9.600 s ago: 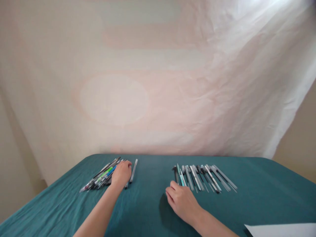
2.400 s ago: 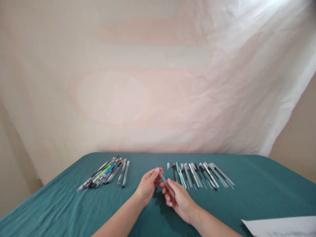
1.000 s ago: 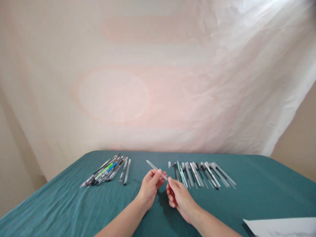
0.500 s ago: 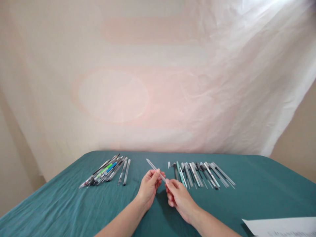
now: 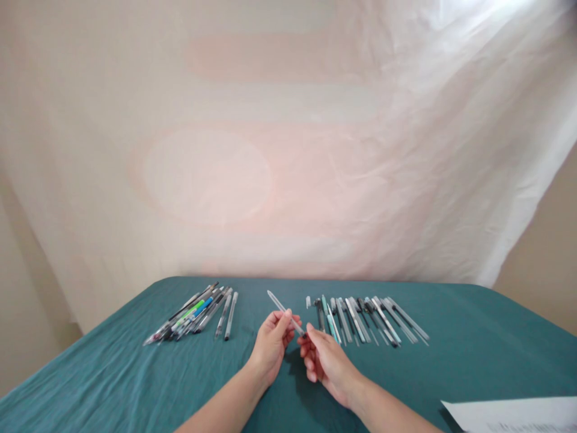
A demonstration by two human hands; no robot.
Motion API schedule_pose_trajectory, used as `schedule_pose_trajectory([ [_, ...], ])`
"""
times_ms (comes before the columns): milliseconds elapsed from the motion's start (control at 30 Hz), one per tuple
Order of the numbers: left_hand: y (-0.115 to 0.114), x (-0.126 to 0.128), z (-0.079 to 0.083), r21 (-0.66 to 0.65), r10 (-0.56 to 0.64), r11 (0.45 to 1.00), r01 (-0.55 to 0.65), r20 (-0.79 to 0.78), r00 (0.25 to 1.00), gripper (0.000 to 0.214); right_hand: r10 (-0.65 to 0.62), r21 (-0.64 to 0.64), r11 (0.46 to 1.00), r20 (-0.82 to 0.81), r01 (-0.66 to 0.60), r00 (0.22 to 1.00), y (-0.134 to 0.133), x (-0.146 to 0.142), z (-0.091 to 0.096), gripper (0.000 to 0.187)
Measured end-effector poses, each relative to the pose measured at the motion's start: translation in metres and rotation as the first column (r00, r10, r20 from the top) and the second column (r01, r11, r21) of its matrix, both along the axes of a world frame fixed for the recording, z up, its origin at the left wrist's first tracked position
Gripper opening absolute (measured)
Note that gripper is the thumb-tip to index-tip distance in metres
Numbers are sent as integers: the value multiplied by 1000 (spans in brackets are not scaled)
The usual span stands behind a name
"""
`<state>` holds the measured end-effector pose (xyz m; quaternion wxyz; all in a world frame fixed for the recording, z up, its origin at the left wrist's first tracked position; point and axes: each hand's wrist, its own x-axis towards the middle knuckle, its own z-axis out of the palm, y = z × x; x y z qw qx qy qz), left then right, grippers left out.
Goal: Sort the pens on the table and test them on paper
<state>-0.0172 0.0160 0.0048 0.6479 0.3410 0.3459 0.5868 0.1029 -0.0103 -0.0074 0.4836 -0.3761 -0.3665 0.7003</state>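
Observation:
My left hand (image 5: 271, 347) and my right hand (image 5: 325, 361) meet above the middle of the teal table (image 5: 112, 385). Between them I hold a clear pen (image 5: 283, 311) that slants up to the left. My left fingers pinch its barrel. My right fingertips close on its lower end. A loose pile of pens (image 5: 193, 316) lies to the left of my hands. To the right lies a row of pens (image 5: 365, 319), side by side, with a small pen cap (image 5: 308, 301) at its left end.
A white sheet of paper (image 5: 514, 415) lies at the near right corner of the table. A pale cloth backdrop (image 5: 288, 150) hangs behind the table's far edge.
I took a pen from the left pile and brought it to the middle. In the last second my right fingers shifted slightly along its lower end; the pen stays tilted.

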Motion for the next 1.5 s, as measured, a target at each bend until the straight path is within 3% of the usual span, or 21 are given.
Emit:
schedule_pose_trajectory([
  [100,-1,1,2,-14,9,1000,-10,-3,1000,25,33,-13,999,11,-33,999,0,0,2,42],
  [433,-1,0,3,7,22,1000,-22,-3,1000,28,-36,82,996,94,28,995,-2,-1,-3,36],
  [667,0,0,0,23,14,1000,-14,-2,1000,24,104,10,994,58,-105,993,-1,1,5,46],
  [933,-1,0,1,22,16,1000,-16,-2,1000,26,-29,125,992,163,8,986,-3,-2,-3,37],
  [1133,0,0,0,19,11,1000,-11,0,1000,25,53,50,997,49,-56,997,-2,-1,3,42],
  [1500,0,-1,-3,35,4,999,-4,-2,1000,22,-2,104,994,132,-12,991,-3,-1,-1,34],
])
